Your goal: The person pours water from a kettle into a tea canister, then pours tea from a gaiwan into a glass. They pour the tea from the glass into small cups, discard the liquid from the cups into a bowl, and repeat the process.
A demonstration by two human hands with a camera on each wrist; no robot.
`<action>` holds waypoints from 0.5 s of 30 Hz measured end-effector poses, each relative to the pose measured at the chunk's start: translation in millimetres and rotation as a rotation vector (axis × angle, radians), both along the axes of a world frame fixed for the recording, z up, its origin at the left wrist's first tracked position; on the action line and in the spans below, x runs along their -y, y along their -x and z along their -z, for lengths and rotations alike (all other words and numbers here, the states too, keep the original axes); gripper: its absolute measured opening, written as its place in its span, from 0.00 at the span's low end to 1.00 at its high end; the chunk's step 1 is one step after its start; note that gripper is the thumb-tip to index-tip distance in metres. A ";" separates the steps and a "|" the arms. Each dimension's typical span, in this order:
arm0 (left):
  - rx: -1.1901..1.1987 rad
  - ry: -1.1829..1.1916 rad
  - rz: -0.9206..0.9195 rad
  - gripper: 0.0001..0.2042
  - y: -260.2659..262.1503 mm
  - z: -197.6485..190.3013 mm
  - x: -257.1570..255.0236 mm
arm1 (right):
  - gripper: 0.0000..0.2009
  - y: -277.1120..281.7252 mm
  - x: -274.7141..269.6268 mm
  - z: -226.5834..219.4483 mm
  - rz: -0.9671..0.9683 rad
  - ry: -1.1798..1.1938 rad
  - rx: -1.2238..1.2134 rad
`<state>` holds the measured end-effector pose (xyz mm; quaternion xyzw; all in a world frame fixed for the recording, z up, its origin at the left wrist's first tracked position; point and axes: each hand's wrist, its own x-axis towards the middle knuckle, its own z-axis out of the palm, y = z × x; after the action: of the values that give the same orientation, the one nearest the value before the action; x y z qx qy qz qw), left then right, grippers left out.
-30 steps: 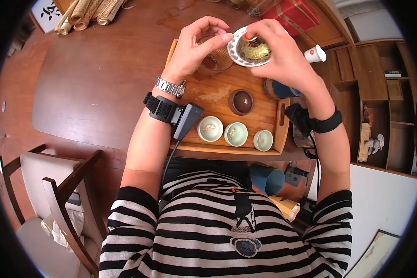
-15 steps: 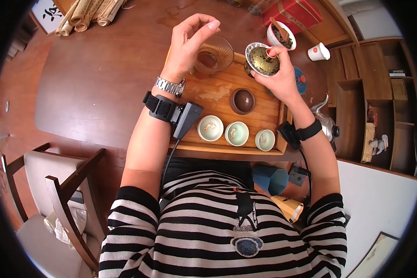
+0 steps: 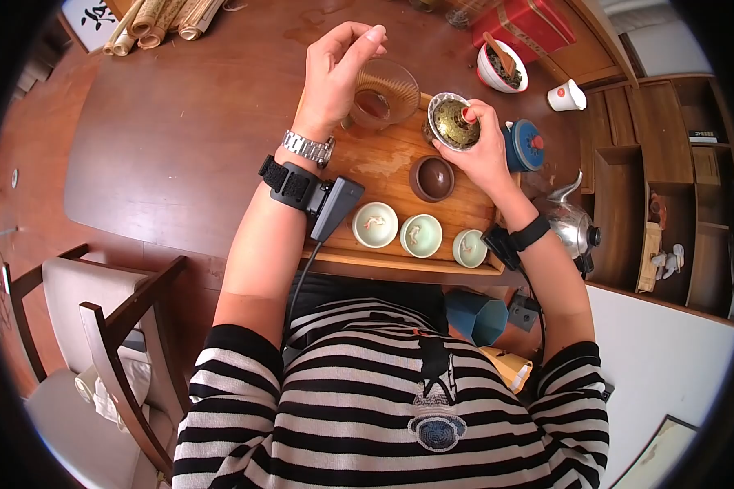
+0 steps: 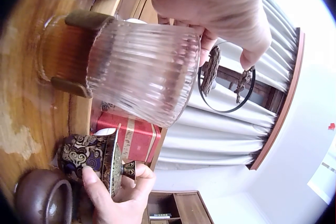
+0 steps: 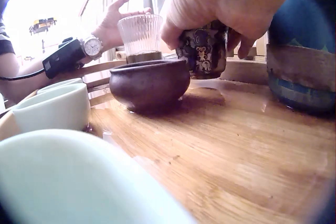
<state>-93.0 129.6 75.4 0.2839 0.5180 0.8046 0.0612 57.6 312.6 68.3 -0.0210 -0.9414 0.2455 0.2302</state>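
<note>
In the head view my right hand (image 3: 483,155) grips a gold-and-dark patterned gaiwan (image 3: 451,124), one finger at the red-topped knob of its lid. The right wrist view shows the gaiwan's base (image 5: 202,66) close over the wooden tea tray (image 3: 379,167). My left hand (image 3: 330,85) hangs beside the rim of a ribbed glass pitcher (image 3: 395,94), fingers loosely bent around nothing. Some brown liquid (image 4: 63,50) sits low in the pitcher. Just nearer than the gaiwan stands a dark brown cup (image 3: 432,179).
Three pale green cups (image 3: 421,236) line the tray's near edge. To the right stand a blue lidded pot (image 3: 523,147) and a metal kettle (image 3: 571,228). Farther back are a bowl of tea leaves (image 3: 501,69), a paper cup (image 3: 567,96) and a red box (image 3: 526,28).
My right hand has carried the gaiwan away from beside my left hand, first rightward, then nearer and lower over the tray. The left hand has drawn slightly back from it.
</note>
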 end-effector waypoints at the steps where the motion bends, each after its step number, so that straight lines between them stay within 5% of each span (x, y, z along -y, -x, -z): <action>1: 0.006 0.006 0.000 0.14 0.1 0.5 -0.1 | 0.26 -0.4 -0.4 1.3 -0.001 0.000 0.000; 15: -0.004 0.008 -0.018 0.15 0.3 0.0 -0.3 | 0.27 -0.9 -0.5 8.5 -0.028 -0.038 -0.004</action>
<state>-93.3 129.9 75.4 0.2806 0.5239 0.8024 0.0538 58.4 313.1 59.8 -0.0032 -0.9456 0.2308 0.2292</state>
